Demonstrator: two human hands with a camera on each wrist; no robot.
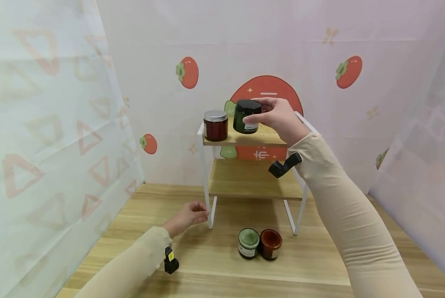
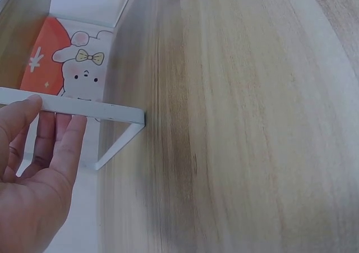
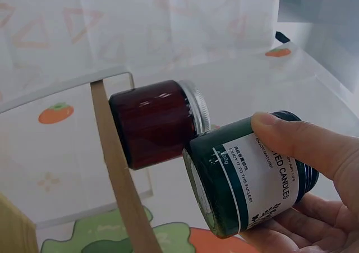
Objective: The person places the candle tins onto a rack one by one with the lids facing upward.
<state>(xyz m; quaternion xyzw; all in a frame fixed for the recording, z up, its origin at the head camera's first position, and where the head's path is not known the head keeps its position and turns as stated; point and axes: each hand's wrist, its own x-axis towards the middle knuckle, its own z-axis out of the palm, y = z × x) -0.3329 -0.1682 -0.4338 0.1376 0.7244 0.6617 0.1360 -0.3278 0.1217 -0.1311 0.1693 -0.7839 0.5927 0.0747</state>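
My right hand [image 1: 278,118] grips a dark green candle jar [image 3: 241,180] with a black lid and a white label, holding it at the upper shelf board, slightly tilted. Beside it on that board stands a dark red jar [image 1: 216,126] with a silver lid. Down at the left, my left hand [image 1: 188,216] pinches the white front leg [image 2: 106,110] of the two-tier shelf, thumb on one side and fingertips on the other. On the table before the shelf, a light green candle jar [image 1: 248,244] and an orange-red candle jar [image 1: 271,245] stand side by side, lids off.
The shelf's lower wooden board [image 1: 252,179] carries no jar in the head view. Under the shelf lies the wood-grain table [image 1: 207,269]. Printed cloth walls [image 1: 163,37] enclose the back and both sides.
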